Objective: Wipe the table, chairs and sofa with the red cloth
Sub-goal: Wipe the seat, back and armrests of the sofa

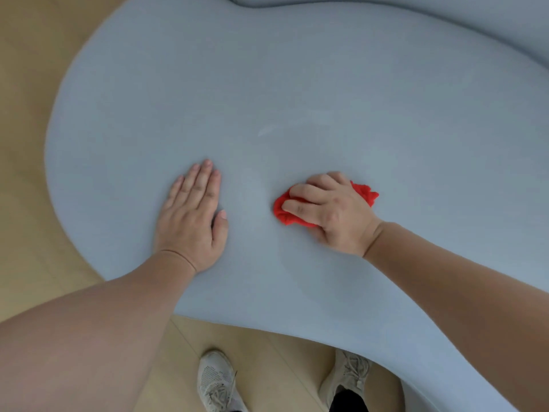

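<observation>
A wide, curved light-blue sofa seat (297, 99) fills most of the head view. My right hand (332, 212) grips a bunched red cloth (283, 212) and holds it down on the seat, right of centre. Part of the cloth also sticks out behind the hand, at its far right side. My left hand (193, 215) lies flat on the seat with straight fingers, palm down, a little to the left of the cloth and apart from it.
The sofa back (445, 13) rises at the top right. Light wooden floor (26, 84) borders the seat on the left and along the bottom. My two pale sneakers (215, 382) stand on the floor close to the seat's front edge.
</observation>
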`<state>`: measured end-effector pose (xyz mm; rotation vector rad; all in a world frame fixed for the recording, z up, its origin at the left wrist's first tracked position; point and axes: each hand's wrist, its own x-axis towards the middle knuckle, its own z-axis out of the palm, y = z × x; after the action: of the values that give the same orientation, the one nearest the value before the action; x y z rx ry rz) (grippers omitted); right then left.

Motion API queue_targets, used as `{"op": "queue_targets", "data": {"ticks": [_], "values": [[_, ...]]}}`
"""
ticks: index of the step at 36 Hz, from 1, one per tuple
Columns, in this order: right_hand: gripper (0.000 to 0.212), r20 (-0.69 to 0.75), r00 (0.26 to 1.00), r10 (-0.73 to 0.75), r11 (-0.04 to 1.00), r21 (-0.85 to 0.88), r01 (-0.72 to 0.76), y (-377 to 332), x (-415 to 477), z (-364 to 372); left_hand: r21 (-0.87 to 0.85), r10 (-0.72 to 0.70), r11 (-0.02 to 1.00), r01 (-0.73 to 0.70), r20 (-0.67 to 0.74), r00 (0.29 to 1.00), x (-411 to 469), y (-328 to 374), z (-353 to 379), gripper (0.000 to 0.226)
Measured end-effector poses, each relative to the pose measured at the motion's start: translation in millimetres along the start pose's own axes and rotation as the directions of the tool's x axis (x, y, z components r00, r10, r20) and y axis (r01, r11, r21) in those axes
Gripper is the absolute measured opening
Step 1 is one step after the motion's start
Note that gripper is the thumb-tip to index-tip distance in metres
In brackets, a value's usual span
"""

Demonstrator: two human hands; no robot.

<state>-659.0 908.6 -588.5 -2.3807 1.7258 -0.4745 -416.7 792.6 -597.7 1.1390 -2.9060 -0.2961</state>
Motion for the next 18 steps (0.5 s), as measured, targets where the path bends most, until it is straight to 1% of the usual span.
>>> {"op": "queue_targets", "data": {"ticks": [5,12,14,18], "values": [[0.036,-0.012,0.997,0.072,0.997,-0.034,-0.073,29.6,24.1,-4.3,0.001,0.002,1.000,-0.002,0.001,1.000,0.1,0.2,0.4,0.065],[0.033,-0.096,0.985,0.143,0.984,-0.093,-0.152,73.9,54.2,-9.0,-0.002,0.010,1.000,-0.010,-0.009,1.000,1.9,-1.8,2.1,0.065],[0.033,-0.100,0.986,0.136,0.984,-0.104,-0.146,82.7,59.0,-9.9,-0.007,0.013,1.000,-0.013,-0.007,1.000,2.4,-2.4,2.7,0.065],[0.035,-0.098,0.992,0.078,0.988,-0.127,-0.091,94.1,61.3,-9.1,-0.014,0.017,1.000,-0.017,-0.015,1.000,2.8,-2.9,3.6,0.064]]}}
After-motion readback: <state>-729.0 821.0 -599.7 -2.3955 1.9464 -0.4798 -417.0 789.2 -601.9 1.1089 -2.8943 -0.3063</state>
